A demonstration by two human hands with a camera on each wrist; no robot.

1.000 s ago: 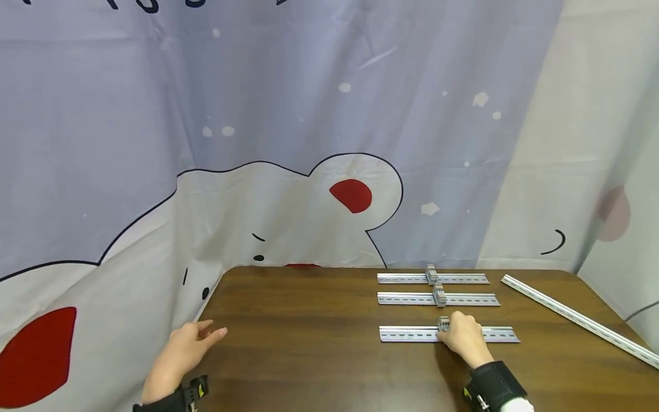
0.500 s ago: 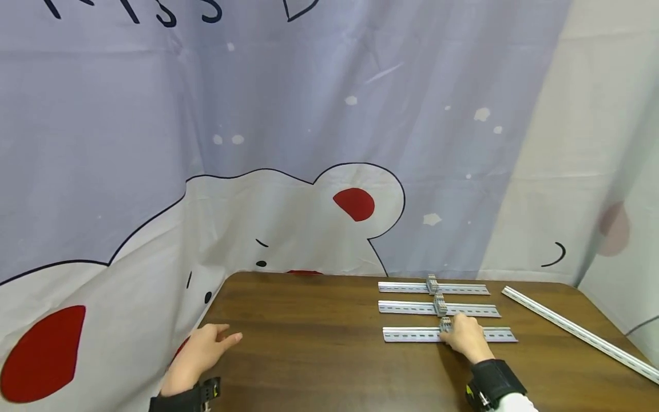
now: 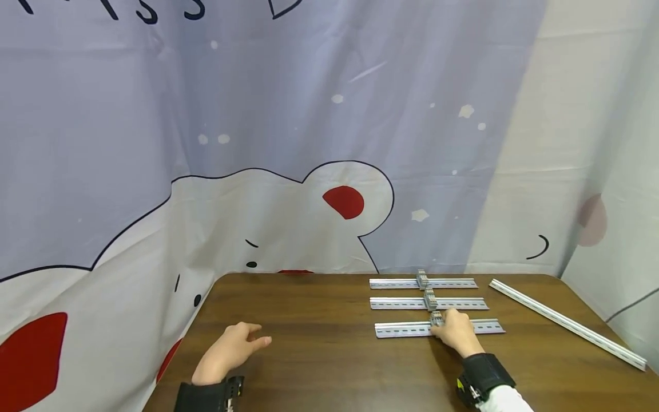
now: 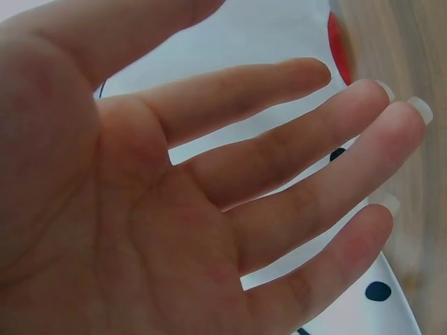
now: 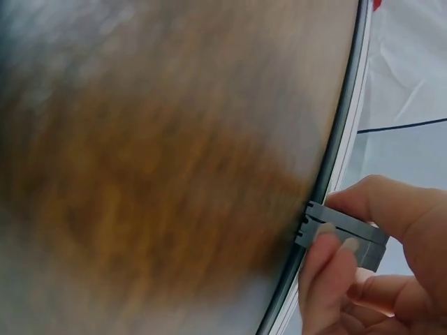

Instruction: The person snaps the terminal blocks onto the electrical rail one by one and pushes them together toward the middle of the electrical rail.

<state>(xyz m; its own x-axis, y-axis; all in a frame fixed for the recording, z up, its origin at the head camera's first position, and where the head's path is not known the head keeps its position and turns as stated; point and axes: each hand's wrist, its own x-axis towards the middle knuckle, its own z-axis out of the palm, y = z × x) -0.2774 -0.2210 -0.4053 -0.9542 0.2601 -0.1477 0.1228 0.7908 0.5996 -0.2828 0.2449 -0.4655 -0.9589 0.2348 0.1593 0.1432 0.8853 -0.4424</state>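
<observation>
Right hand, fingers curled, pinches a small grey terminal block seated on the nearest rail; in the right wrist view the thumb and fingertips clasp the grey block against the rail's edge. Left hand hovers flat and empty, fingers straight and slightly spread, over the tabletop, well to the left of the nearest rail. Both wrists carry black bands.

Beyond the nearest rail lie two more short slotted metal rails, parallel to it: the middle rail and the far rail, each bearing one grey block near its centre, and. To the right of the nearest rail a long rail lies diagonally across the tabletop. Behind the far rail hangs a curtain, lilac above, printed with a white cartoon bear with red patches.
</observation>
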